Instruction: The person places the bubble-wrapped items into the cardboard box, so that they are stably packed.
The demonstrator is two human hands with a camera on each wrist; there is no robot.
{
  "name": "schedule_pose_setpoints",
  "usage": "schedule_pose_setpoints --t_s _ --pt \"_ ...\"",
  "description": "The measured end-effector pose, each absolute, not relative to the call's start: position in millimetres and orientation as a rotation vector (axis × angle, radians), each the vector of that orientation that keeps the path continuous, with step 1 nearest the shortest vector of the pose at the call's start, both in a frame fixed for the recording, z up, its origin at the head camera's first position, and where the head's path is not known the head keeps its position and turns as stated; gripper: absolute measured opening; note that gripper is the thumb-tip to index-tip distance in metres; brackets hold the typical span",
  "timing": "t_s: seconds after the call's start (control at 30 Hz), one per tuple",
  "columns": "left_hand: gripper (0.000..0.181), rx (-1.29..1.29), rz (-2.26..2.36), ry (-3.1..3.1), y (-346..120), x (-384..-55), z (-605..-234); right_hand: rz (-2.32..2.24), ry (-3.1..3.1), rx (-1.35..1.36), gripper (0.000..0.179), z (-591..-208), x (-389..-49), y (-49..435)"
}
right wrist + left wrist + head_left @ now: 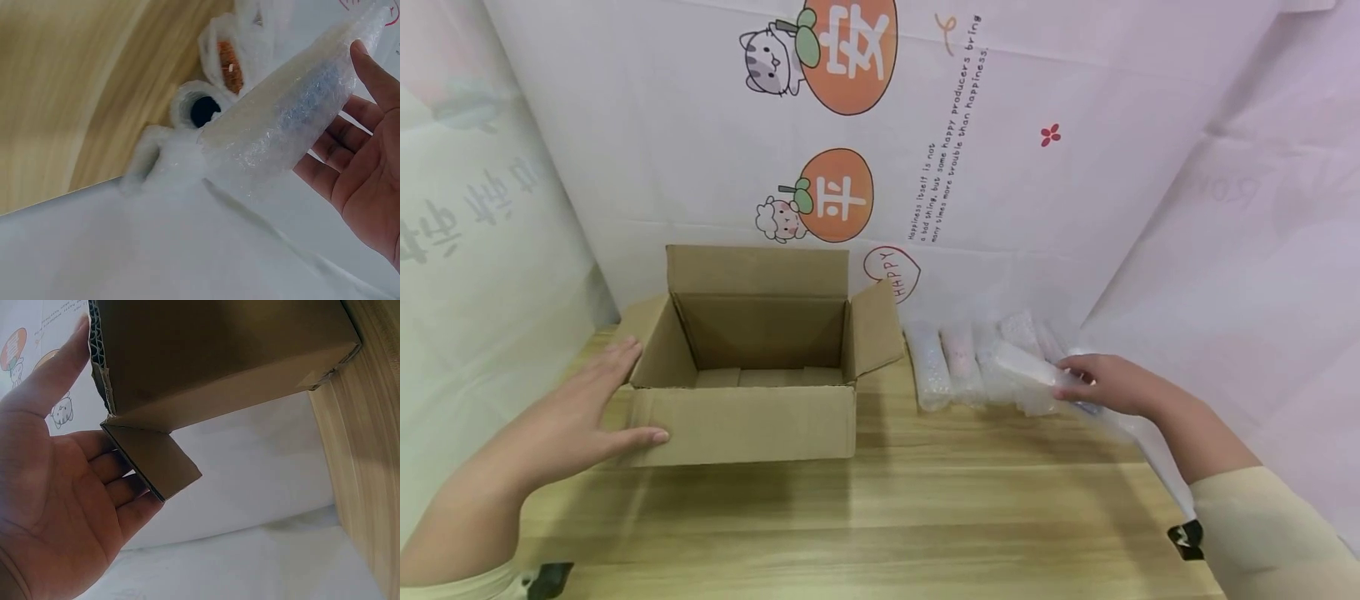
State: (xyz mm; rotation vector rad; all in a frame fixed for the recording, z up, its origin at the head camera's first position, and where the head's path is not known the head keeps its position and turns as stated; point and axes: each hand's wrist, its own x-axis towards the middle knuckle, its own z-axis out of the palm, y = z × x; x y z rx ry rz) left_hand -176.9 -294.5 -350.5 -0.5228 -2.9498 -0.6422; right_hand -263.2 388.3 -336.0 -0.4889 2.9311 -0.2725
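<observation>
An uncapped cardboard box (pixel 742 423) stands on the table with its flaps spread out. My left hand (pixel 568 429) rests at its front left corner, fingers straight along the left flap and thumb on the front flap. In the left wrist view the fingers pass behind a small flap (pixel 156 459). At the right, my right hand (pixel 1108 383) grips a bubble-wrapped tube-shaped package (pixel 287 103), thumb on one side and fingers on the other. Something blue shows through its wrap. It is tilted above other bubble-wrapped packages (pixel 931 371) lying in a row.
A wood-grain table (pixel 910 517) carries everything. Behind it hangs a white printed cloth (pixel 1000 192), with more white cloth at both sides. In the right wrist view, one wrapped package (pixel 230 65) shows orange contents, and another (pixel 181 103) has a dark round end.
</observation>
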Motion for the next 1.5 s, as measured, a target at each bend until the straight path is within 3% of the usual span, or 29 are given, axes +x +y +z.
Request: schedule_pose_setpoints --t_s 0.37,0.77,1.5 --pt "0.118 -0.509 -0.648 -2.962 -295 -176 -350 -0.333 3.015 -0.527 0.062 -320 -276 357" --pt "0.119 -0.512 -0.640 -2.957 -296 -176 -349 -0.339 3.025 -0.618 0.065 -295 -290 317" --pt "0.117 -0.532 -0.651 -2.935 -294 -175 -351 -0.420 3.086 -0.729 0.050 -258 -323 257"
